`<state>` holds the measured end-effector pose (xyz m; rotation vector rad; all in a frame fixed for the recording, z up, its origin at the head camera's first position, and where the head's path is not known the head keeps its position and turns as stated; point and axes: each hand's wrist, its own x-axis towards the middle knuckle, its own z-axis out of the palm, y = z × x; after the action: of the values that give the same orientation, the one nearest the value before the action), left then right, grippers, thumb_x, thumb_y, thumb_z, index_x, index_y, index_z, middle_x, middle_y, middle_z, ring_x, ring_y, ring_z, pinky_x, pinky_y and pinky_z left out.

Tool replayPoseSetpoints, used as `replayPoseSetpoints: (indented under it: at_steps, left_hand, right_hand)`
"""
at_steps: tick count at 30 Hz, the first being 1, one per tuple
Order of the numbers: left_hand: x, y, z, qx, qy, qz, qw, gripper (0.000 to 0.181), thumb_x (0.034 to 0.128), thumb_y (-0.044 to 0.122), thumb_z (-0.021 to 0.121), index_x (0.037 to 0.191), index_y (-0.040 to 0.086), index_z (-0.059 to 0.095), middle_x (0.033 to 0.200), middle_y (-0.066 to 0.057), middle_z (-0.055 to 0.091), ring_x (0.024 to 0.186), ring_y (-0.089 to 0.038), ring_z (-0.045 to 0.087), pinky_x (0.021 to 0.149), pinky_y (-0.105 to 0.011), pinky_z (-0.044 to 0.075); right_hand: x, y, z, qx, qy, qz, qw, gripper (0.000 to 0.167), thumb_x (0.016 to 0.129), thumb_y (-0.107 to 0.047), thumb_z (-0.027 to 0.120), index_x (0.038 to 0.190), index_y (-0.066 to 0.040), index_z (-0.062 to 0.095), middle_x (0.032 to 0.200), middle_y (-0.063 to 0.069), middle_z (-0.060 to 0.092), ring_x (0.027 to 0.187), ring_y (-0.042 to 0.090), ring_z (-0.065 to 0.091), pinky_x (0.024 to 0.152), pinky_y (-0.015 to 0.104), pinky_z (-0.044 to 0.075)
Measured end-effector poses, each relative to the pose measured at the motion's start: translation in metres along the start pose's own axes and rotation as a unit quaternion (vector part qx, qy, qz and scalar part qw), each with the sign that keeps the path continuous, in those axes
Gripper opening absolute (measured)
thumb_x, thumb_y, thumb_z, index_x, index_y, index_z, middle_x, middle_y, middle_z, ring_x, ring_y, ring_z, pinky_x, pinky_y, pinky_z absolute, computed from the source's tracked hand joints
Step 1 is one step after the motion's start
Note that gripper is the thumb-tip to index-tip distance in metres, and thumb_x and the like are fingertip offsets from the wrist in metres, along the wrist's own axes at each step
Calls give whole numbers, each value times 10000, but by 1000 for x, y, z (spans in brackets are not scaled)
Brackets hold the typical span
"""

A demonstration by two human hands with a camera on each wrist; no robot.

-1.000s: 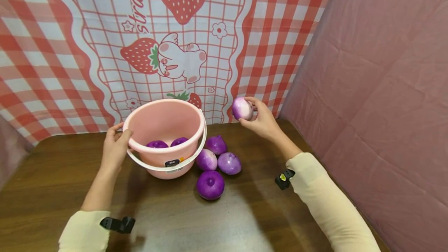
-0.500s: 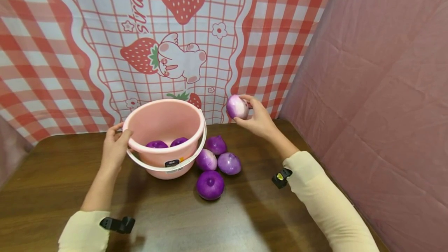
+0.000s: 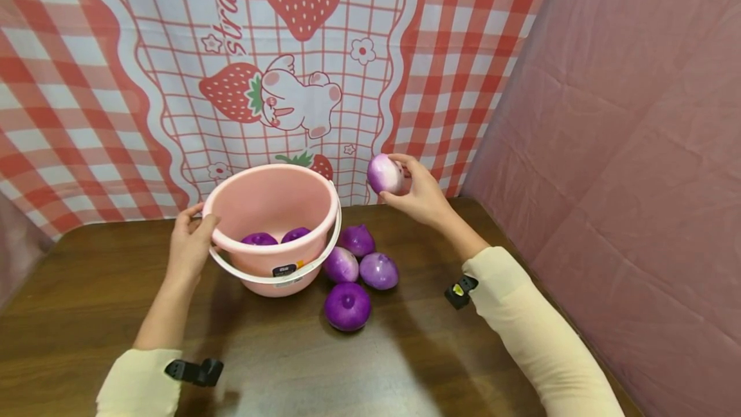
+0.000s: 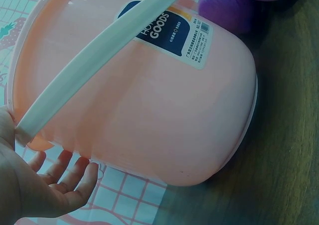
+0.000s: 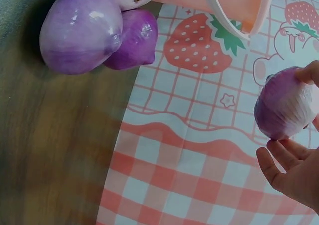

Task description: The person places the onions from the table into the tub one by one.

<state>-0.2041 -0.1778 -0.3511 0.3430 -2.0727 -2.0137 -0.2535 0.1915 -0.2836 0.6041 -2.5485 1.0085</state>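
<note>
We hold a purple-and-white onion [image 3: 383,174] up in the air with our right hand [image 3: 419,193]. Our thumb pinches it from below and our fingers from above, so its left side sticks out past the fingertips. The purple side looks toward the pink bucket [image 3: 272,195], and the pale side, with a small brown spot, looks toward our palm. It is nearly round, so we cannot tell its long way for sure.

Our left hand [image 3: 191,243] is curled on the left side of the bucket's rim. The white handle [image 3: 246,276] hangs down in front, and the wide top is open. Two dark onions [image 3: 259,238] sit inside.

There is a gap between our onion and the rim. Lower down, four onions [image 3: 348,306] sit close together on the brown table [image 3: 278,359], just right of the bucket. A strawberry cloth [image 3: 301,5] hangs behind.
</note>
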Motion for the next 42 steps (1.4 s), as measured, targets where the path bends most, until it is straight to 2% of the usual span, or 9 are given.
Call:
replayPoseSetpoints:
  at_steps: [4,10,22,29,34,38,42]
  left_hand:
    - [0,0,0,-3,13,-17,10000,534,915,212,481,1404,72,318,989,3,489,699,30,553,578,-118,539]
    - [1,0,0,39,52,-7,10000,526,915,207,481,1398,70,324,950,36,488,701,32,548,575,-118,539]
    - [2,-1,0,13,19,-28,10000,530,916,199,489,1402,74,316,985,6,482,706,25,547,575,-120,542]
    - [2,-1,-1,-28,17,-30,10000,530,913,199,486,1399,72,316,994,-2,482,709,29,554,578,-119,544]
    - [1,-1,-1,-77,35,-5,10000,523,909,200,493,1387,65,325,970,13,485,708,22,558,582,-122,548]
    - [1,0,-1,-87,4,-2,10000,527,909,201,496,1386,58,324,973,4,483,708,13,560,585,-122,549]
    - [-1,0,0,-99,-1,-36,9999,525,906,198,499,1381,57,327,965,7,485,717,2,562,588,-123,550]
  right_hand:
    - [3,-5,2,47,-54,10,10000,674,744,-192,756,1340,-135,444,1281,140,499,1115,291,505,836,420,537]
    - [7,-9,6,40,-49,-55,10000,683,743,-203,759,1342,-129,440,1299,146,497,1125,302,519,898,445,522]
    - [11,-19,11,142,-84,-133,9998,682,749,-215,757,1346,-153,433,1287,142,496,1101,318,546,880,424,523]
    - [14,-25,17,257,-144,-212,9993,676,753,-202,751,1347,-143,435,1274,128,518,1120,282,513,915,424,494]
    - [17,-29,22,278,-185,-219,9992,679,752,-215,753,1346,-157,429,1274,132,505,1105,273,517,828,392,539]
    - [19,-33,25,301,-202,-181,9992,683,752,-221,754,1349,-175,426,1263,121,506,1071,247,519,728,303,535]
    - [20,-37,28,321,-227,-196,9990,684,752,-219,754,1351,-171,428,1270,116,513,1065,236,515,702,299,531]
